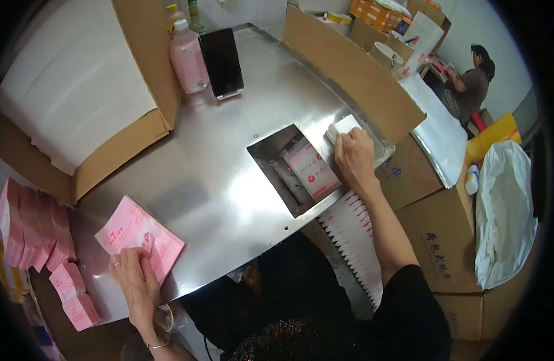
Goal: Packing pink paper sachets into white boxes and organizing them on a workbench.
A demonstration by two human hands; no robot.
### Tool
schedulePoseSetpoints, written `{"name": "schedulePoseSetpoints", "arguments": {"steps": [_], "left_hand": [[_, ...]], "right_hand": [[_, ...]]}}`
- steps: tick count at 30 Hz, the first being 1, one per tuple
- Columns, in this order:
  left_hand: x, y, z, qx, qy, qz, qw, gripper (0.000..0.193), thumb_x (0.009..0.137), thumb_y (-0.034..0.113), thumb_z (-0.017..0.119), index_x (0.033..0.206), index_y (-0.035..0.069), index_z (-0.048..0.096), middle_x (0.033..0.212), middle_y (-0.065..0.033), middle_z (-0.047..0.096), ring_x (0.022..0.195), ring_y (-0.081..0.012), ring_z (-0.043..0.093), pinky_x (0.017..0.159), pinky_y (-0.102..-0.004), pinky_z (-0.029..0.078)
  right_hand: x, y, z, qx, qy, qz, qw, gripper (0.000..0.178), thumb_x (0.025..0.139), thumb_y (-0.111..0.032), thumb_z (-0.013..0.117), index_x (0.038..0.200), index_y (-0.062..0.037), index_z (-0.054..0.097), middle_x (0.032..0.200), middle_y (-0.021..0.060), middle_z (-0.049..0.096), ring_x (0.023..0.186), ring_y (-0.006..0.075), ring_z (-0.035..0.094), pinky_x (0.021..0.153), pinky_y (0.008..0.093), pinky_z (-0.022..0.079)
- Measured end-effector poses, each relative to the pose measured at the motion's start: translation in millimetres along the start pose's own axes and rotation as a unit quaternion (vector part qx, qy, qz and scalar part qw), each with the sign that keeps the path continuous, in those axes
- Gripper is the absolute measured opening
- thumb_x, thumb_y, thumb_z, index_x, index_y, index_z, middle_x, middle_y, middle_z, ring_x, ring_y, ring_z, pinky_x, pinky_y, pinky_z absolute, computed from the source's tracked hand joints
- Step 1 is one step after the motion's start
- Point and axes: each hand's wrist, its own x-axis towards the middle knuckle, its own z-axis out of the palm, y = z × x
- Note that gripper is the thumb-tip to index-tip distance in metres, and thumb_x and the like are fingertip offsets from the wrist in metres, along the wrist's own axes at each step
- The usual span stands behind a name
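My left hand [134, 280] is at the near left of the metal table [198, 156], its fingers bent and closed on the near edge of a flat pink packet [141, 225] with red print. To the right, my right hand [355, 157] grips a small white stack, which looks like folded tissues [344, 126], beside a rectangular opening in the table. Inside that opening [271, 153] lies a pink-and-white printed packet [313, 168]. My right fingertips partly cover the white stack.
Pink packets [33, 225] stand piled at the left edge. An open carton [123, 135] holds white material at the back left, near a pink bottle [188, 60] and a black phone [221, 63] on a stand. Cartons [436, 240] and a white bag [505, 210] are right; another person [472, 84] sits beyond.
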Motion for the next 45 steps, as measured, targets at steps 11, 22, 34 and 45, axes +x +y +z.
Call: {"name": "schedulePoseSetpoints", "arguments": {"steps": [11, 22, 34, 45], "left_hand": [[22, 110, 58, -0.203, 0.004, 0.196, 0.960, 0.015, 0.083, -0.002, 0.065, 0.096, 0.001, 0.058, 0.089, -0.0155, 0.054, 0.084, -0.0333, 0.052, 0.076, -0.0436, 0.042], [20, 116, 73, -0.230, -0.026, 0.240, 0.943, 0.051, 0.075, 0.021, 0.077, 0.116, -0.002, 0.059, 0.126, -0.0213, 0.055, 0.119, -0.0386, 0.051, 0.087, -0.0462, 0.043], [24, 112, 72, -0.035, 0.005, 0.192, 0.981, 0.070, 0.078, 0.044, 0.072, 0.133, 0.005, 0.057, 0.151, -0.0219, 0.039, 0.136, -0.0499, 0.033, 0.104, -0.0580, 0.029], [26, 124, 66, -0.006, 0.074, 0.189, 0.979, 0.055, 0.080, 0.048, 0.073, 0.116, 0.007, 0.064, 0.130, -0.0160, 0.054, 0.107, -0.0356, 0.048, 0.085, -0.0452, 0.035]], "right_hand": [[-2, 13, -3, 0.070, 0.003, 0.021, 0.997, 0.022, 0.090, -0.015, 0.062, 0.079, 0.0014, 0.068, 0.085, 0.0164, 0.059, 0.087, 0.0331, 0.058, 0.077, 0.0456, 0.047], [-52, -123, -61, 0.231, -0.005, -0.325, 0.917, 0.032, 0.082, -0.008, 0.062, 0.113, -0.0009, 0.063, 0.111, 0.0180, 0.063, 0.109, 0.0392, 0.061, 0.093, 0.0566, 0.051], [-56, -154, -29, 0.326, 0.032, -0.266, 0.907, 0.012, 0.073, -0.007, 0.061, 0.083, -0.0015, 0.061, 0.084, 0.0133, 0.063, 0.082, 0.0302, 0.063, 0.099, 0.0587, 0.043], [-7, 15, -1, 0.065, 0.029, -0.014, 0.997, 0.018, 0.089, -0.010, 0.066, 0.076, 0.0019, 0.066, 0.080, 0.0168, 0.056, 0.080, 0.0337, 0.055, 0.074, 0.0446, 0.046]]}}
